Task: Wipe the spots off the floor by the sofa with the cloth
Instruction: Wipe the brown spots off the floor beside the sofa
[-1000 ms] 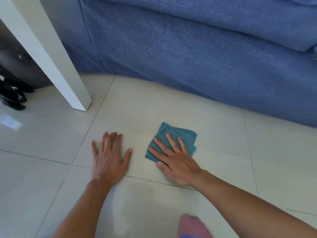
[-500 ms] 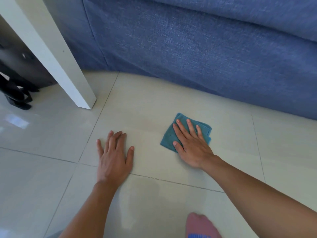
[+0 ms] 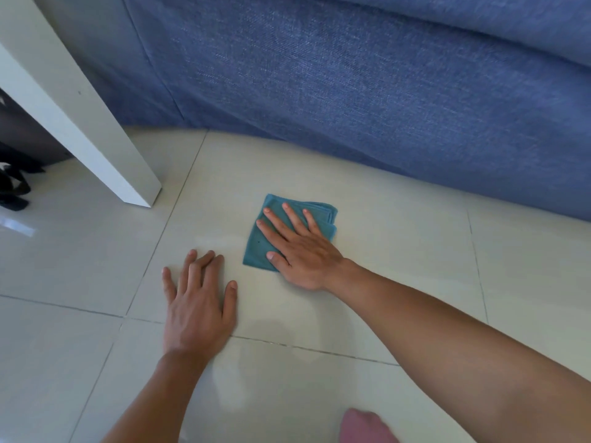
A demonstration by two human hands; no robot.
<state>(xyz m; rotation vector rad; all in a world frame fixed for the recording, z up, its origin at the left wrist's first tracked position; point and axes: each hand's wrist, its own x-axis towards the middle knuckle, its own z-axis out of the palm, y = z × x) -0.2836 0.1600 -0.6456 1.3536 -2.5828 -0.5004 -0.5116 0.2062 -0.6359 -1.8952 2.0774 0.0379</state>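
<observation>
A folded teal cloth (image 3: pixel 260 233) lies flat on the pale floor tiles (image 3: pixel 399 257), a short way in front of the blue sofa (image 3: pixel 351 91). My right hand (image 3: pixel 302 251) presses down on the cloth with its fingers spread, covering the cloth's right half. My left hand (image 3: pixel 198 302) rests flat on the tile just to the left of the cloth, holding nothing. A faint damp sheen shows on the tile between the left hand and the cloth. I cannot make out any distinct spots on the floor.
A white table leg (image 3: pixel 86 123) stands on the floor at the left, close to the sofa's corner. Dark bag straps (image 3: pixel 12 187) lie behind it at the far left. A pink-clad part of my leg (image 3: pixel 367 426) shows at the bottom edge.
My right hand first slid the cloth away from me and to the right, then back left toward my left hand. The left hand has stayed planted on the tile.
</observation>
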